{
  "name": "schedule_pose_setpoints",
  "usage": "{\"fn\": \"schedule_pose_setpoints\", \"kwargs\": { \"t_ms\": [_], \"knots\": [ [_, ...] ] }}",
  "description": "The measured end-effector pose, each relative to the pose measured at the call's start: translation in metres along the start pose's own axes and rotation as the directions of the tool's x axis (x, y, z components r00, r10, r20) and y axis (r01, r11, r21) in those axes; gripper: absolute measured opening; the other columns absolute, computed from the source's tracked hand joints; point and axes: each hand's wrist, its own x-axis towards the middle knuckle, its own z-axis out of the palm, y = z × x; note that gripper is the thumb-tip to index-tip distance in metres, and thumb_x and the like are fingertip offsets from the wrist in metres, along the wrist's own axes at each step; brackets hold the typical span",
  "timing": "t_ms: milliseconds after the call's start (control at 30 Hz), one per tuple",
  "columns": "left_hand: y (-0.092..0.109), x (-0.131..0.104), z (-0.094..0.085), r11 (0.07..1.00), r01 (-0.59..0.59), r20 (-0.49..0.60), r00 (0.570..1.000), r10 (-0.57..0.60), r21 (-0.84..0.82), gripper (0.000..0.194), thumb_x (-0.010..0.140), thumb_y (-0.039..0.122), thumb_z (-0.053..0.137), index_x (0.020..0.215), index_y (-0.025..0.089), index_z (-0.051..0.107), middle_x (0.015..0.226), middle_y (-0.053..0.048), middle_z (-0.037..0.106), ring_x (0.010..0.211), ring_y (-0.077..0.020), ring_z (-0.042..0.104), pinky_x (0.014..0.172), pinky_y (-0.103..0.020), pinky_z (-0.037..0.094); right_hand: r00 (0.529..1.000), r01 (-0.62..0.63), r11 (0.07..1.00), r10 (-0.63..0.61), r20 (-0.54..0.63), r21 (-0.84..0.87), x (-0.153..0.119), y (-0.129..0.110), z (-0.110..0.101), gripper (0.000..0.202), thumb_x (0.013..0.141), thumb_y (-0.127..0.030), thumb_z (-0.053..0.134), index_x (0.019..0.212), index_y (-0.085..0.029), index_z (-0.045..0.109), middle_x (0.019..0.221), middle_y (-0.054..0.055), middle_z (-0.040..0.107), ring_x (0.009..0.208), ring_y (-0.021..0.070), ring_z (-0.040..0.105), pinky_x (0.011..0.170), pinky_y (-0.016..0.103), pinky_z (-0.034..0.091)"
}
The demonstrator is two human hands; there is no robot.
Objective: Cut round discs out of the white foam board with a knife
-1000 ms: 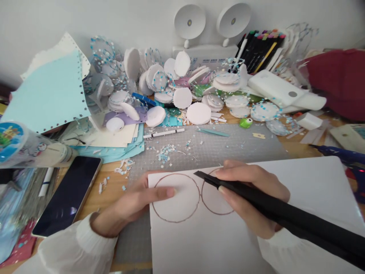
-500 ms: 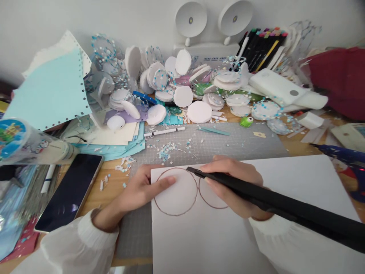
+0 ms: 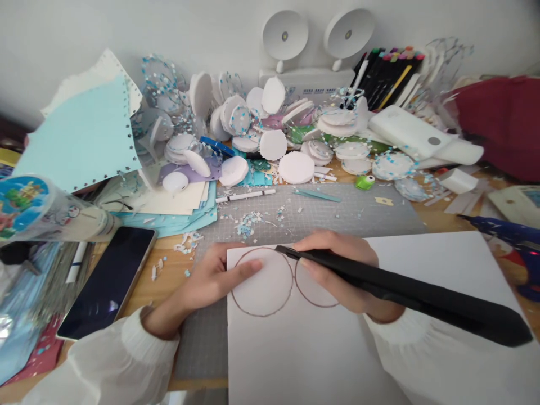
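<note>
A large white board (image 3: 287,354) lies on a grey cutting mat (image 3: 198,349), with two circles drawn on it in a brownish line. My left hand (image 3: 219,275) grips the board's left edge, its thumb on top inside the left circle and its other fingers hidden underneath. Between the fingers of my right hand (image 3: 341,270) is a long black tool (image 3: 405,287), pen-like, slanting down to the left. Its narrow tip touches or nearly touches the upper right of the left circle's outline. Part of the right circle is covered by my right hand.
White foam discs (image 3: 296,167) and beaded wire crowd the back. Teal tweezers (image 3: 316,195), a white pen (image 3: 246,196) and paper bits lie on the mat. A phone (image 3: 107,281) is at left, a blue glue gun (image 3: 506,233) at right.
The black tool's rear end has swung slightly, and its far end now shows at the right. My right hand has shifted slightly left. The whole view has moved a little.
</note>
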Motion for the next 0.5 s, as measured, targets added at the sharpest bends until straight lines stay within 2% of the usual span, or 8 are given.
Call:
{"fn": "schedule_pose_setpoints", "kwargs": {
  "t_ms": [133,333,500],
  "knots": [
    [0.003,0.001,0.000,1.000,-0.020,0.004,1.000,0.020,-0.005,0.033,0.086,0.044,0.060,0.077,0.012,0.060,0.067,0.001,0.051,0.060,-0.0087,0.046,0.049,-0.017,0.035,1.000,0.012,1.000,-0.012,0.009,0.006,0.003,0.000,-0.001,0.020,0.087,-0.014,0.056,0.104,-0.025,0.060,0.091,-0.001,0.067,0.080,0.0122,0.063,0.073,0.025,0.047],
    [0.003,0.002,-0.001,0.999,-0.014,0.023,1.000,0.014,-0.035,0.034,0.085,0.043,0.060,0.072,0.013,0.056,0.063,0.002,0.048,0.056,-0.0080,0.043,0.047,-0.017,0.032,0.993,0.092,0.994,-0.096,0.062,0.063,0.011,-0.002,-0.004,0.018,0.087,-0.013,0.054,0.102,-0.021,0.061,0.076,-0.001,0.062,0.070,0.0115,0.058,0.067,0.026,0.045],
    [0.000,0.002,0.000,1.000,-0.014,0.006,1.000,0.014,-0.012,0.036,0.085,0.046,0.060,0.072,0.013,0.057,0.065,0.001,0.049,0.059,-0.0091,0.045,0.048,-0.018,0.033,0.990,0.072,0.991,-0.084,0.110,0.109,0.014,-0.002,-0.005,0.016,0.088,-0.014,0.052,0.100,-0.020,0.061,0.074,-0.001,0.060,0.068,0.0112,0.057,0.065,0.026,0.045]
  ]
}}
